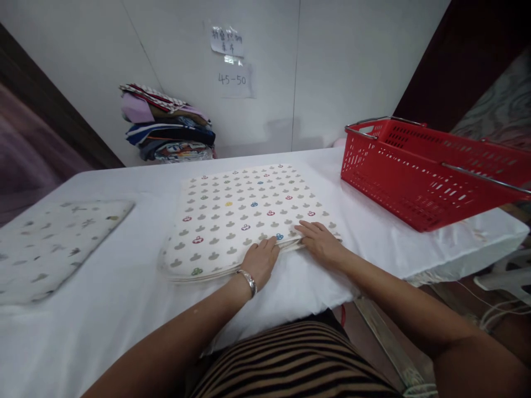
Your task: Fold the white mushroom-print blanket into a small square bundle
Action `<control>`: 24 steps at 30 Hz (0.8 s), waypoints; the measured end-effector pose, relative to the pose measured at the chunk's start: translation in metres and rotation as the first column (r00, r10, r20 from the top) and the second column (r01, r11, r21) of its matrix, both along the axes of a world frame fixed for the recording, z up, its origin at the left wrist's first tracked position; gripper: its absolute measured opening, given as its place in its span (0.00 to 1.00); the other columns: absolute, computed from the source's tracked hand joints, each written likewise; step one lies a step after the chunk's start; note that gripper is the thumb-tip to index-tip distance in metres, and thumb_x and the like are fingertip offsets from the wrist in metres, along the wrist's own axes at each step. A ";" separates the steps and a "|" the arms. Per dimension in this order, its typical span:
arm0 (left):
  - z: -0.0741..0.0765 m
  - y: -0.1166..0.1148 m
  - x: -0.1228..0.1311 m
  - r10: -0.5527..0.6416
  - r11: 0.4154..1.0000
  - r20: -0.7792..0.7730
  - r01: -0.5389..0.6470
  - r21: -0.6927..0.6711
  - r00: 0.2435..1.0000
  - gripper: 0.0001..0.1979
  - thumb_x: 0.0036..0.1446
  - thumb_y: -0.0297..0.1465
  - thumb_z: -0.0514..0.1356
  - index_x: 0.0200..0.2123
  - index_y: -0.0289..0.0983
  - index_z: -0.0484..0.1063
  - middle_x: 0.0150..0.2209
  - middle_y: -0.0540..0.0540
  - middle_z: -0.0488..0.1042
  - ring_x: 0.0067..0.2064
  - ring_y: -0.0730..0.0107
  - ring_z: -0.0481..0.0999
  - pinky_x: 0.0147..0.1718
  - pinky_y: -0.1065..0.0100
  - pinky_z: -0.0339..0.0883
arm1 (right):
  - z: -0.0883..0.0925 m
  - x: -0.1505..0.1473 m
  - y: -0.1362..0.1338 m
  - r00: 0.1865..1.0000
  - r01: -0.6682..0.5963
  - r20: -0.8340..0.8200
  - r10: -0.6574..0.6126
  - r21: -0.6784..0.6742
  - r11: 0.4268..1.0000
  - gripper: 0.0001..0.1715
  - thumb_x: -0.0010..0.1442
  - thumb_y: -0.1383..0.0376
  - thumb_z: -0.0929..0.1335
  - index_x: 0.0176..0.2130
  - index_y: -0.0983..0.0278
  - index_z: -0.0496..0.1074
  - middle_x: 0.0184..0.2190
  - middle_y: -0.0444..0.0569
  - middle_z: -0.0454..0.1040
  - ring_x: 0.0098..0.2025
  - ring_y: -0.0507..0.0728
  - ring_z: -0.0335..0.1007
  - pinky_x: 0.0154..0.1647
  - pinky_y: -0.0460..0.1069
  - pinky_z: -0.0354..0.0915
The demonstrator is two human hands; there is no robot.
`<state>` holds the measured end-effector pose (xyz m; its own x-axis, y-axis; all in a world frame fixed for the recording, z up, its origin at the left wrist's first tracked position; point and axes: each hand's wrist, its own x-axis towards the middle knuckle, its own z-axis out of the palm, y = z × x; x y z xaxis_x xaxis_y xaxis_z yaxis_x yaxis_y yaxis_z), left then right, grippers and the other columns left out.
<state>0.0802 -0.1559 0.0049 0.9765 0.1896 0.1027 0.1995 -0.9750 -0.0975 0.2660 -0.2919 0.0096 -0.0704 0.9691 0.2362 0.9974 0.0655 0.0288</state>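
Observation:
A folded white cloth [249,213] with rows of grey mushroom-like prints and a few coloured ones lies flat on the table in front of me. Its layers show along the near edge, slightly parted between my hands. My left hand [261,261], with a silver bracelet at the wrist, grips that edge near the middle, fingers bent over the top. Farther right, my right hand [320,241] holds the same edge, its fingers on the upper layer and its thumb side at the rim. The undersides of both hands are hidden.
A second folded printed cloth [53,243] lies at the left. A red plastic basket [385,182] with metal handles stands at the right. Behind is a stack of folded fabrics [170,130] against the wall, which bears paper signs [232,80]. The table [136,265] has a white cover.

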 end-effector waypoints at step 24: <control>-0.015 -0.001 0.009 -0.295 0.955 0.290 0.274 0.113 0.910 0.10 0.58 0.23 0.49 0.36 0.34 0.70 0.51 0.44 0.68 0.51 0.61 0.65 0.48 0.59 0.59 | -0.018 -0.005 -0.026 0.985 0.022 -0.172 -0.011 0.061 0.998 0.15 0.52 0.78 0.60 0.36 0.64 0.68 0.60 0.53 0.56 0.63 0.60 0.44 0.56 0.62 0.54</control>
<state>0.0887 -0.1571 -0.0099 0.9090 -0.1098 0.4020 -0.0551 -0.9879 -0.1451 0.2606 -0.3182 -0.0088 -0.0080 0.9530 0.3030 0.9889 0.0525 -0.1391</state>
